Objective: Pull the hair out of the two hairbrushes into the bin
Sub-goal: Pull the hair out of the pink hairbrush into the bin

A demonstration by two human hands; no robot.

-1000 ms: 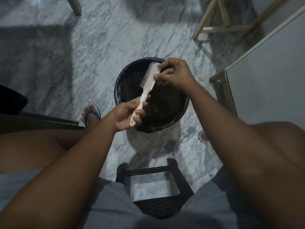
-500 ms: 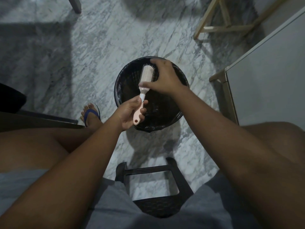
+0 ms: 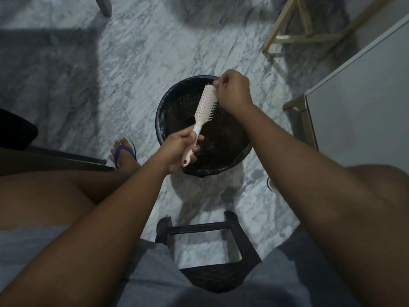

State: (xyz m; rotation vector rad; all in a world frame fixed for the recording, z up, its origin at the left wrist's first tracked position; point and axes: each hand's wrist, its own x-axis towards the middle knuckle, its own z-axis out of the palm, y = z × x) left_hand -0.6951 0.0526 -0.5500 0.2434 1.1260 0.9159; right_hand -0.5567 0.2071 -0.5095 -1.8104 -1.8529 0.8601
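Note:
A pale pink hairbrush (image 3: 207, 105) with white bristles is held tilted over a round black bin (image 3: 177, 94) on the marble floor. My left hand (image 3: 177, 149) is closed around the brush handle at the bin's near left rim. My right hand (image 3: 233, 91) is at the far tip of the brush head, fingers pinched together at the bristles. Any hair between those fingers is too fine and dark to make out. Only one brush is in view.
A dark plastic stool (image 3: 212, 258) stands between my knees. My foot in a blue sandal (image 3: 124, 154) rests left of the bin. A pale cabinet (image 3: 363, 103) is at the right, a wooden frame (image 3: 298, 27) behind it, and a dark table edge (image 3: 51, 160) at the left.
The brush has turned, its bristles now facing right. My right hand has moved from the side of the brush head up to its far tip. My left hand keeps the handle.

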